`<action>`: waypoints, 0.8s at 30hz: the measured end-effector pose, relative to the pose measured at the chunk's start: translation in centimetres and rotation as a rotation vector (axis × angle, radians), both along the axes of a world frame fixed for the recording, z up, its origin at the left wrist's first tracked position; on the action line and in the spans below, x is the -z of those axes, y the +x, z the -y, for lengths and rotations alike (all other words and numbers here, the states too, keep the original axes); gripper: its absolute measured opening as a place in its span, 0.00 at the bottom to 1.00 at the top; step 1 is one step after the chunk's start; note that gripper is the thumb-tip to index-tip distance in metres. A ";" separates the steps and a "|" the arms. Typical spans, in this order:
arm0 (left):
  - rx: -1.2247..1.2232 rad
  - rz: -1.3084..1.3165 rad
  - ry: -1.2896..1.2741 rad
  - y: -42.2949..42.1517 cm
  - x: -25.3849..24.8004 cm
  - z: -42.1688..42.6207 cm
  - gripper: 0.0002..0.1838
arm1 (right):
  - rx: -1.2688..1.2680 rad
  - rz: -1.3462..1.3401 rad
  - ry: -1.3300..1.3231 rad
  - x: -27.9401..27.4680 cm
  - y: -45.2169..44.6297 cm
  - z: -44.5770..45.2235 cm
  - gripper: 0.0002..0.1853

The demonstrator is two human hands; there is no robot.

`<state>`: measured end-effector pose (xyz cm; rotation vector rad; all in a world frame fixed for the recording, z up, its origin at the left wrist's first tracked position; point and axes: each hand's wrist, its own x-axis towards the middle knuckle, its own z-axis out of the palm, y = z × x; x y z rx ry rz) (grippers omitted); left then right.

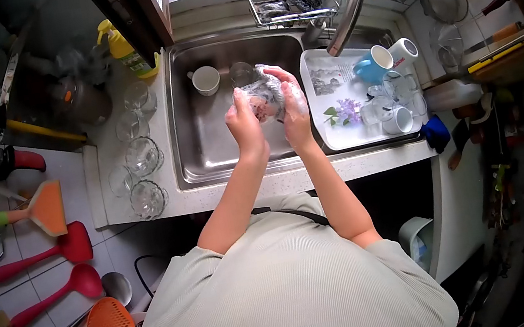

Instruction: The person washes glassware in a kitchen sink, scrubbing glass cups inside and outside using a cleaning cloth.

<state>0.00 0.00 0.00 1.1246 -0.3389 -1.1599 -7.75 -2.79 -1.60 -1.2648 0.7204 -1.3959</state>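
A sudsy item (263, 97) is gripped between left hand (244, 123) and right hand (295, 111); the sink (204, 149) is beneath them, presumably so drips are caught. A mug (206, 81) is set to their left.

Both forearms (237, 199) extend far, converging from left and right. Left hand (243, 124) and right hand (295, 108) close together, facing inward, both gripping. Left thumb up; right fingers (280, 74) curled over toward far side. Suds on right hand. Elbows near, slightly bent.
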 end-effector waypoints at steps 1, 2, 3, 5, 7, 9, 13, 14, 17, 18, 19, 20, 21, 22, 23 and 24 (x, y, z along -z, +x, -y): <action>-0.006 0.009 -0.026 -0.1 0.2 0.1 0.21 | 0.078 -0.052 -0.084 -0.4 0.3 -0.2 0.20; -0.013 0.021 -0.051 -0.1 0.3 0.1 0.21 | 0.152 -0.137 -0.114 -1.0 0.5 -0.2 0.20; 0.002 0.059 -0.065 0.5 0.3 0.1 0.21 | 0.105 -0.212 -0.157 -2.0 1.0 -0.1 0.19; 0.032 0.099 -0.069 0.9 0.4 -0.1 0.20 | 0.007 -0.398 -0.220 -4.1 0.3 0.6 0.19; 0.098 0.013 -0.036 1.4 -0.4 -0.7 0.20 | -0.184 -0.309 -0.076 -4.8 -0.3 1.5 0.19; 0.105 -0.059 0.013 1.3 -1.7 -0.9 0.20 | -0.326 -0.181 0.079 -4.5 -1.0 2.0 0.20; 0.147 -0.220 -0.081 2.8 -0.5 -1.1 0.13 | -0.051 -0.018 -0.041 -2.7 0.1 -0.4 0.21; 0.176 -0.247 -0.118 3.1 -0.1 -1.1 0.13 | -0.060 -0.070 -0.037 -3.1 0.0 -0.8 0.23; 0.242 -0.311 -0.157 3.0 -1.1 -0.9 0.13 | -0.196 0.013 0.046 -4.7 -0.6 -0.8 0.23; 0.267 -0.309 -0.141 2.8 -1.6 -0.7 0.14 | -0.243 0.144 0.155 -5.0 -0.7 -0.7 0.22; 0.289 -0.308 -0.117 2.7 -1.9 -0.7 0.14 | -0.309 0.181 0.232 -5.1 -1.0 -0.6 0.22; 0.309 -0.305 -0.095 2.7 -2.0 -0.7 0.15 | -0.377 0.219 0.308 -5.0 -1.2 -0.4 0.22; 0.324 -0.313 -0.095 2.7 -1.9 -0.8 0.15 | -0.446 0.256 0.388 -4.9 -1.4 -0.4 0.22; 0.338 -0.321 -0.091 2.9 -1.8 -1.0 0.15 | -0.541 0.285 0.359 -5.1 -1.6 -0.6 0.22; 0.353 -0.327 -0.089 3.0 -1.7 -1.0 0.15 | -0.519 0.267 0.407 -4.8 -1.5 -0.8 0.22; 0.388 -0.327 -0.069 3.4 -1.1 -1.1 0.14 | -0.495 0.248 0.452 -4.1 -1.3 -0.8 0.23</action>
